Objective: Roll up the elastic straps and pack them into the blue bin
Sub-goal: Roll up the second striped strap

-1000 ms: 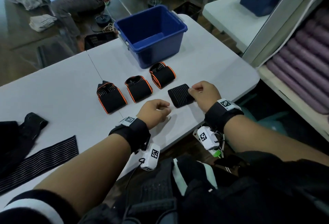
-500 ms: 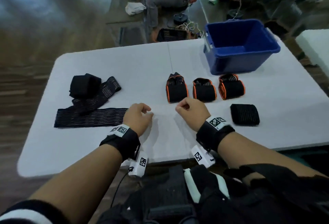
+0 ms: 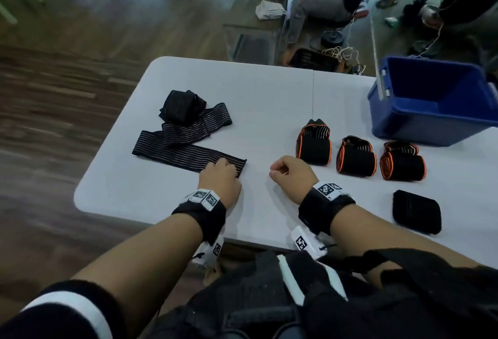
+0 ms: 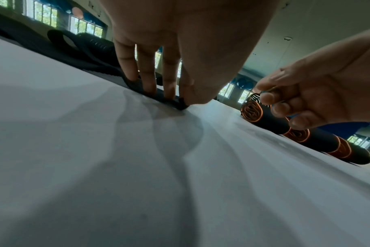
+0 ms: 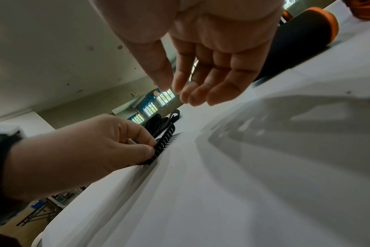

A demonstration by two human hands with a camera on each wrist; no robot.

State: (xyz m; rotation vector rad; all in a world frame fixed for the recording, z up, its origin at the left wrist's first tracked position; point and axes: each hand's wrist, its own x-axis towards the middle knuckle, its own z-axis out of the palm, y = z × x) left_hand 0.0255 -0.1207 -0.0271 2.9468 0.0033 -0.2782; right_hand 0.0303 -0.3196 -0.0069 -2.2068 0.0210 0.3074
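Four rolled straps: three black rolls edged in orange (image 3: 313,144) (image 3: 355,156) (image 3: 402,160) lay in a row near the middle of the white folding table (image 3: 269,101), and a plain black roll (image 3: 416,212) sat nearer you at the right, apart from the row.
Unrolled strap: a long black elastic strap with thin pale ribs (image 3: 183,154) lay flat on the left half of the table, its far part crossing under a loosely bunched black strap (image 3: 186,109).
Your left hand: your left hand (image 3: 219,179) pinched the near end of the flat ribbed strap, fingertips (image 4: 148,83) on top and thumb at its edge, the end lifted slightly off the table.
Your right hand: your right hand (image 3: 292,177) hovered just right of that strap end, fingers loosely curled, holding nothing.
Bin: the blue plastic bin (image 3: 431,120) stood at the far right of the table, just behind the orange-edged rolls; no strap showed in the part of its inside that you could see.
Change from half a second before: your left hand had moved leftward onto the strap end, where earlier it rested on bare table beside it; your right hand remained apart from the rolls.
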